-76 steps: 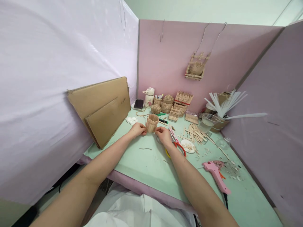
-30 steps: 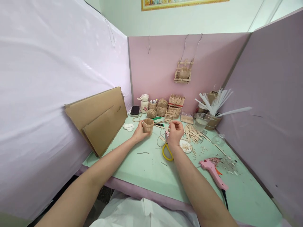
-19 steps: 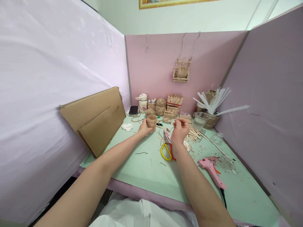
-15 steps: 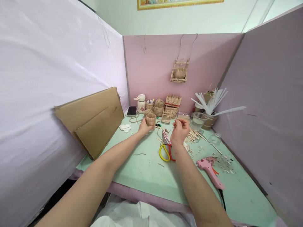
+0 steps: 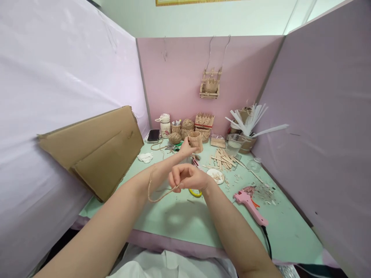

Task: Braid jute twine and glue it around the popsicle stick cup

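My left hand [image 5: 188,149] grips a small round cup made of wooden sticks [image 5: 195,141], holding it tilted above the far middle of the table. Closer to me, my right hand [image 5: 188,177] pinches one end of a piece of twine [image 5: 158,200]. The twine hangs in a loose curve to the left, its other end in front of my left forearm. Below my right hand shows a yellow handle of the scissors [image 5: 195,193]; the rest of them is mostly hidden. A ball of twine [image 5: 175,138] lies behind, left of the cup.
A pink glue gun [image 5: 251,206] lies at the right, its cord running to the front edge. Wooden sticks [image 5: 224,159] and a white dish [image 5: 216,176] lie right of centre. Cardboard [image 5: 98,150] leans at the left. A plastic cup [image 5: 234,145] stands at the back right.
My right hand has come nearer and to the left, drawing the twine with it. My left hand has moved the stick cup to the right and tilted it.
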`<control>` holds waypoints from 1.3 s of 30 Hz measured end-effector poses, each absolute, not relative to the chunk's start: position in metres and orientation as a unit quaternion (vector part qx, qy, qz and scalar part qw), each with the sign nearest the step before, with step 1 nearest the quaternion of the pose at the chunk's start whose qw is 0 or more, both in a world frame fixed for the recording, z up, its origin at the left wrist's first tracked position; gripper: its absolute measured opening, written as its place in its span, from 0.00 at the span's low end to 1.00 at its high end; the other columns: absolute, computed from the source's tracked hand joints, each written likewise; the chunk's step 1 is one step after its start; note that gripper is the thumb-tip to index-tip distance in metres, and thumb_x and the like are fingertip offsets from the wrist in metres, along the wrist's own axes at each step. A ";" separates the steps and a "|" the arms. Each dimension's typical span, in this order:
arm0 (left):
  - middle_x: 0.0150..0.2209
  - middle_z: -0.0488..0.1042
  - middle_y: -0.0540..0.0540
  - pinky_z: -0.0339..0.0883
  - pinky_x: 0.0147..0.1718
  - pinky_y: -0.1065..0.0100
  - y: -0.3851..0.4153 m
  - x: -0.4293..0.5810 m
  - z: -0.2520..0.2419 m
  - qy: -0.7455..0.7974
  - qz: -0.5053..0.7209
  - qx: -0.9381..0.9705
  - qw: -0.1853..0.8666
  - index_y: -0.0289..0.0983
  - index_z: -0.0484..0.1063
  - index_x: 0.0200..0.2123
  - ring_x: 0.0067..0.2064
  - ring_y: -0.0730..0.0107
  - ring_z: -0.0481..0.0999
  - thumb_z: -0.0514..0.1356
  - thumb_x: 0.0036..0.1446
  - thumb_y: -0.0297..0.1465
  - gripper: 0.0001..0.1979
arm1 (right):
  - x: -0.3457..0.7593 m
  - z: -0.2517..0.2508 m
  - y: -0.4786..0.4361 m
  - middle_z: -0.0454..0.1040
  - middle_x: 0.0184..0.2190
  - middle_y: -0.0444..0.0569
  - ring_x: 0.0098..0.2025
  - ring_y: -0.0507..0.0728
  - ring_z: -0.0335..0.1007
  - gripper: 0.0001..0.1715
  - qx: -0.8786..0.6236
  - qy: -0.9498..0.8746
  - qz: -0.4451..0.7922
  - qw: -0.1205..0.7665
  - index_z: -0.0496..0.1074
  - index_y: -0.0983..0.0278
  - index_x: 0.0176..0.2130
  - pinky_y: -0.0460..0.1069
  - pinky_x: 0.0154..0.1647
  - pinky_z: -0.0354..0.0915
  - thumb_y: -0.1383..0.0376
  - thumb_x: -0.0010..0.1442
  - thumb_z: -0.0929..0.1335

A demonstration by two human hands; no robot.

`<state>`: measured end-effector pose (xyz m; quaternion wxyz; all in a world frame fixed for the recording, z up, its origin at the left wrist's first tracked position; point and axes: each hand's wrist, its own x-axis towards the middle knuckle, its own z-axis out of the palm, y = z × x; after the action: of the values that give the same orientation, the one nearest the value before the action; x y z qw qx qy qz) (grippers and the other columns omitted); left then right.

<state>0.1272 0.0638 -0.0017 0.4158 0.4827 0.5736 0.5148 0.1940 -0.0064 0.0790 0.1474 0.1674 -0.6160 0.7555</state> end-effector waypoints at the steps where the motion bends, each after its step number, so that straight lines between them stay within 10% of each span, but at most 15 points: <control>1: 0.30 0.72 0.49 0.67 0.33 0.63 0.063 0.139 -0.007 0.613 0.525 0.476 0.349 0.51 0.68 0.46 0.41 0.62 0.72 0.65 0.42 0.30 0.25 | 0.193 0.078 -0.006 0.69 0.27 0.45 0.26 0.48 0.64 0.13 0.163 -0.624 0.753 0.128 0.66 0.66 0.28 0.46 0.28 0.60 0.63 0.50 0.73; 17: 0.50 0.68 0.34 0.61 0.50 0.61 0.142 0.104 0.013 0.578 0.484 0.607 0.251 0.32 0.59 0.50 0.51 0.58 0.69 0.69 0.39 0.32 0.35 | 0.196 0.078 0.003 0.70 0.29 0.45 0.28 0.48 0.66 0.15 0.114 -0.645 0.750 0.096 0.68 0.67 0.28 0.45 0.29 0.60 0.61 0.48 0.74; 24: 0.36 0.73 0.45 0.67 0.40 0.65 0.059 0.039 0.056 0.526 0.575 0.493 0.386 0.34 0.66 0.40 0.37 0.69 0.74 0.64 0.47 0.33 0.18 | 0.183 0.063 0.012 0.69 0.25 0.42 0.27 0.48 0.63 0.07 -0.040 -0.665 0.726 0.174 0.68 0.65 0.31 0.46 0.30 0.59 0.67 0.49 0.70; 32: 0.28 0.70 0.49 0.66 0.30 0.72 -0.030 0.013 0.032 0.527 0.488 0.435 0.543 0.35 0.67 0.31 0.29 0.75 0.72 0.60 0.50 0.47 0.20 | 0.160 0.029 0.022 0.69 0.24 0.41 0.26 0.49 0.61 0.04 -0.261 -0.774 0.502 0.284 0.67 0.65 0.28 0.45 0.28 0.57 0.66 0.49 0.64; 39: 0.24 0.66 0.51 0.40 0.16 0.75 -0.033 0.013 0.021 0.504 0.480 0.465 0.548 0.34 0.67 0.29 0.17 0.85 0.51 0.61 0.49 0.47 0.20 | 0.165 0.018 0.032 0.72 0.28 0.45 0.29 0.51 0.65 0.09 -0.312 -0.782 0.415 0.345 0.69 0.64 0.31 0.47 0.32 0.60 0.63 0.50 0.63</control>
<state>0.0125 -0.0327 0.0213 0.5477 0.4648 0.5038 0.4798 0.1648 0.0315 0.0184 0.3450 -0.3117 -0.7821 0.4149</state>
